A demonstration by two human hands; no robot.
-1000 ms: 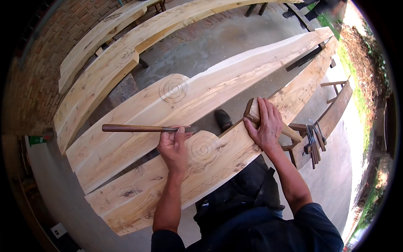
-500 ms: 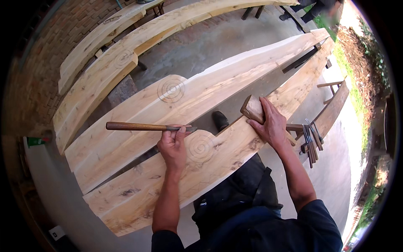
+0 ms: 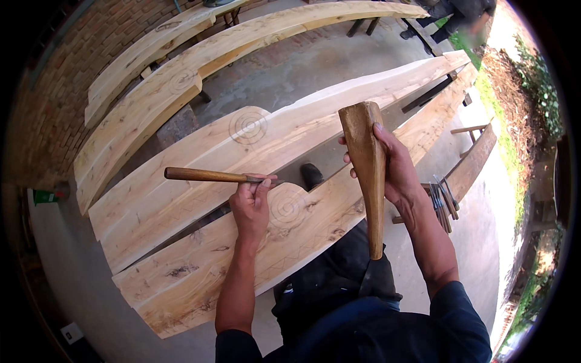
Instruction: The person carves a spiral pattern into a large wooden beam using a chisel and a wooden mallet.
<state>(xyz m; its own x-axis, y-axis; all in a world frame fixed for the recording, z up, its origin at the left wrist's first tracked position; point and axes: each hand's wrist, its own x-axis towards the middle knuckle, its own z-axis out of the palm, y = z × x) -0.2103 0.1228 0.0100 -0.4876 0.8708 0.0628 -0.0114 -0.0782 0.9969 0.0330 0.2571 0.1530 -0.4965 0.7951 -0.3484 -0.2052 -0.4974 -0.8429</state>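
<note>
My left hand [image 3: 249, 209] is closed round the metal end of a wood chisel [image 3: 209, 175], whose brown handle points left. It hovers over the nearest pale plank [image 3: 242, 272], beside a spiral [image 3: 287, 206] drawn on the wood. In my right hand [image 3: 396, 163] is a wooden mallet [image 3: 367, 166], gripped round its middle, its thick square head up and its tapered handle hanging down toward me. The mallet is held above the plank. Past the gap, a second long plank [image 3: 200, 175] bears another spiral [image 3: 247, 125].
Several chisels [image 3: 446, 202] lie on a narrow wooden bench [image 3: 478, 154] to the right. More long curved planks [image 3: 254, 27] stand on supports at the back, near a brick wall [image 3: 66, 66]. A person [image 3: 460, 15] in dark clothes is at the far right. My shoe [image 3: 312, 176] shows in the gap.
My right hand has lifted the mallet off the near plank and turned it, head up and handle down. The left hand with the chisel has shifted slightly right.
</note>
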